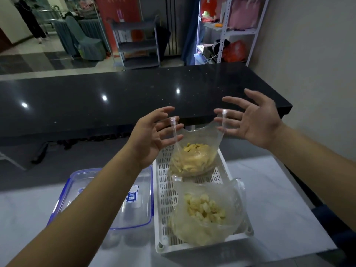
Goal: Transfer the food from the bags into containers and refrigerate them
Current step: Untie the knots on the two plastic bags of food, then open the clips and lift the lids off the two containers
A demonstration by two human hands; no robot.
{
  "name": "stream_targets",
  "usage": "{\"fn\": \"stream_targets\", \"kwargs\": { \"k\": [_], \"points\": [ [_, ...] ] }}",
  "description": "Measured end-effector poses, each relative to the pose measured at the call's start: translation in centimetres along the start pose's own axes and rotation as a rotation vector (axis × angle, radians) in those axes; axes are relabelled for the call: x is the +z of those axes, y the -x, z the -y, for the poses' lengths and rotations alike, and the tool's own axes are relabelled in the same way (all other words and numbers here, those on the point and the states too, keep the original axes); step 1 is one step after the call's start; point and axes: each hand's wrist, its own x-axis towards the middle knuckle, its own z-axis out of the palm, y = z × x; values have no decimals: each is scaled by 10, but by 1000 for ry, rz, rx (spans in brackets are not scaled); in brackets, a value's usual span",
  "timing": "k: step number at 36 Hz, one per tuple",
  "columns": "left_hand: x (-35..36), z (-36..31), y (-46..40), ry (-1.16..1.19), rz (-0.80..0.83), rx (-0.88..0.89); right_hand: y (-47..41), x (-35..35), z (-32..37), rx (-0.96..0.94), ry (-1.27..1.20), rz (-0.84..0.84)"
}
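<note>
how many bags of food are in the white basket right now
2. The far bag hangs by its handles from both hands; the near bag lies open in the basket. None looks hidden.

Black speckled counter (134,93) beyond the white tabletop (269,199), grey utility cart (136,43), white metal shelving (227,35) holding a red bag (236,51), covered chairs (84,37)
</note>
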Motion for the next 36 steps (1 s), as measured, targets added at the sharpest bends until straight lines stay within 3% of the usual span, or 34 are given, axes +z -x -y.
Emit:
{"fn": "stream_targets", "kwargs": {
  "k": [7,10,13,17,19,27,31,36],
  "points": [
    [-9,21,-3,-114,-78,9,-1,-16,-17,22,93,-37],
    [-9,18,2,-245,-94,14,5,-14,-16,-1,296,-27],
    [-8,10,13,-570,-116,60,17,-6,-13,-153,625,-50],
    [-9,-1,43,-1295,-121,157,39,1,-6,-414,1191,-12],
    [-4,-3,59,-1509,-196,183,50,12,-4,-455,1337,71],
    [-9,35,130,-1405,-460,61,73,61,-17,-434,1520,468],
    [-26,66,172,-1346,-588,-85,74,77,-25,-462,1565,558],
    [-35,92,223,-1279,-694,-126,105,105,-41,-527,1592,695]
  ]
}}
